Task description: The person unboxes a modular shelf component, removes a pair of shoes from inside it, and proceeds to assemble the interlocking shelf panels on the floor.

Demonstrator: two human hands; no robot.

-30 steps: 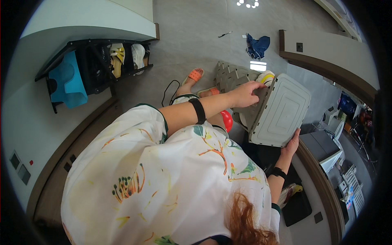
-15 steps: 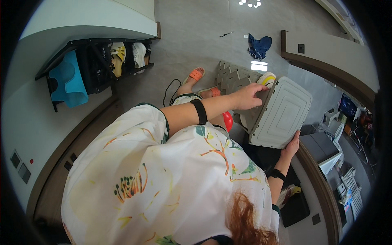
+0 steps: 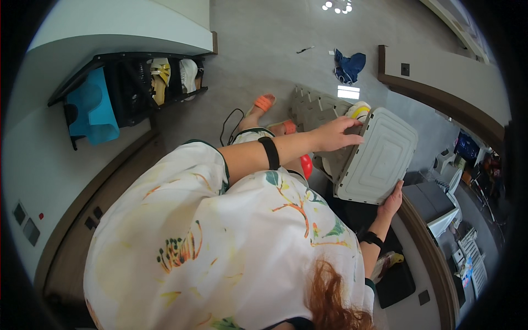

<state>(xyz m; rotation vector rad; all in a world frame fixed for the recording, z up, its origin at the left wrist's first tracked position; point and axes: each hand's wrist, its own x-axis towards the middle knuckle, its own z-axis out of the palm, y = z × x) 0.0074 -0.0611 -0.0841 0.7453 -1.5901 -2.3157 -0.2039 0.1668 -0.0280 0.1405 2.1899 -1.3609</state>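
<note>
Right now a pale grey plastic bin (image 3: pixel 379 159) is hanging tilted on its side at the right of the scene, above the grey floor (image 3: pixel 264 60), its ribbed flat face turning toward the camera, and it is being carried between two hands. Gripping the bin's upper left rim, the left hand (image 3: pixel 334 135) is curling its fingers over the edge, while the right hand (image 3: pixel 392 199) is pressing flat and open against the near lower edge; the two opposed holds seem to be what is keeping the box steady at this slant, one pulling at the top and one propping from below. A yellow and white object (image 3: pixel 358 110) is peeking out just past the far rim, touching or very close to it; I cannot tell which. Just behind the bin, a grey slotted panel (image 3: pixel 316 107) is lying on the floor, and orange sandals (image 3: pixel 265 103) are showing beside it. Farther off, a blue cloth (image 3: pixel 348 66) is lying crumpled on the floor, and at the far left a black shoe rack (image 3: pixel 137 82) is holding shoes beside a blue item (image 3: pixel 94 107). Compared with a second ago, the bin is sitting slightly more upright, and both hands are keeping much the same places on it.
</note>
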